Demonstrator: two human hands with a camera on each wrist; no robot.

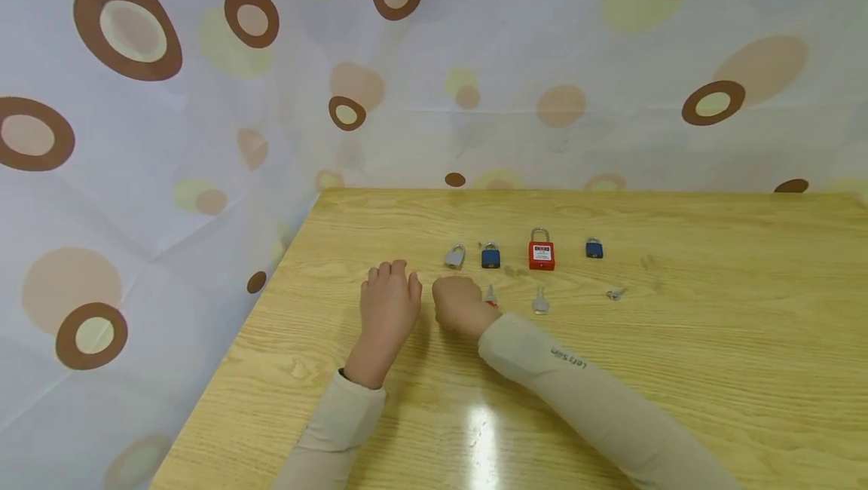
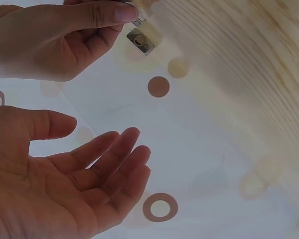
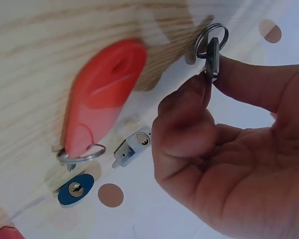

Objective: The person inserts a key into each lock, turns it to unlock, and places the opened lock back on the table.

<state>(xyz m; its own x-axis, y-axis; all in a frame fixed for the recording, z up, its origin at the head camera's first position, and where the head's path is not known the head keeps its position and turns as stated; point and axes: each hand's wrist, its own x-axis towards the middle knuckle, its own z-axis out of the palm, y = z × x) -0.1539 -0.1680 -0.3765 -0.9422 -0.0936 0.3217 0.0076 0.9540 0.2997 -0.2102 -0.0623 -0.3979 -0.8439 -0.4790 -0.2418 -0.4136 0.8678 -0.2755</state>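
My right hand pinches a small silver key between thumb and curled fingers; its split ring hangs beside it. Just beyond is a silver padlock, its keyhole visible in the right wrist view. To the left, my left hand is held with relaxed fingers and nothing in it, palm visible in the left wrist view. Near the right wrist lies a red key tag with a ring, mostly covered in the head view. A blue padlock stands right of the silver one.
Farther right in the row are a red padlock and a smaller blue padlock. In front of them lie a key and another key with a ring. A patterned cloth hangs behind the wooden table.
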